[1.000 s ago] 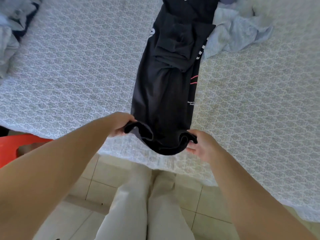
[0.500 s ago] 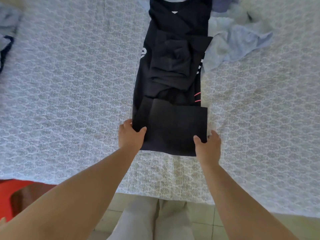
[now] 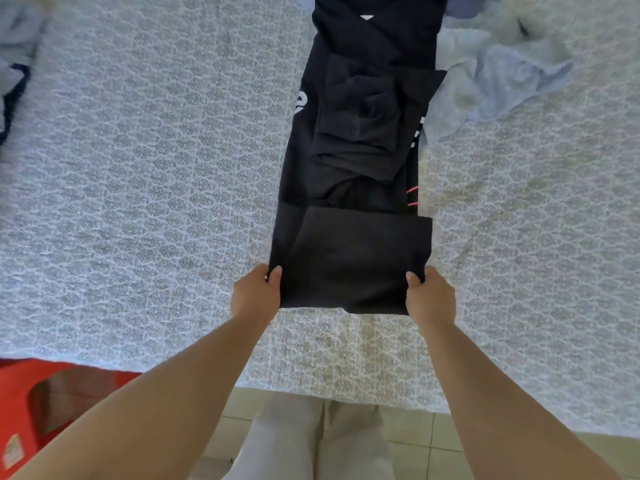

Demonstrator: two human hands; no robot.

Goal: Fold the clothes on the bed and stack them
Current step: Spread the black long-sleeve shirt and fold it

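A black shirt point(image 3: 356, 161) lies lengthwise on the bed point(image 3: 138, 202), its sides folded in to a narrow strip and its bottom part turned up over itself. My left hand point(image 3: 256, 294) pinches the near left corner of that fold, thumb on top. My right hand point(image 3: 431, 296) pinches the near right corner the same way. A crumpled light blue garment point(image 3: 491, 81) lies just right of the shirt's upper half, touching it.
The bed wears a white lace-patterned cover. More light blue and dark clothes point(image 3: 14, 64) sit at the far left edge. A red plastic stool point(image 3: 52, 396) stands on the tiled floor at lower left. My legs in light trousers point(image 3: 311, 441) are against the bed's near edge.
A second ago both hands held the shirt's hem off the bed's near edge. They carried it up and laid it over the shirt, and now grip the corners of the new fold.
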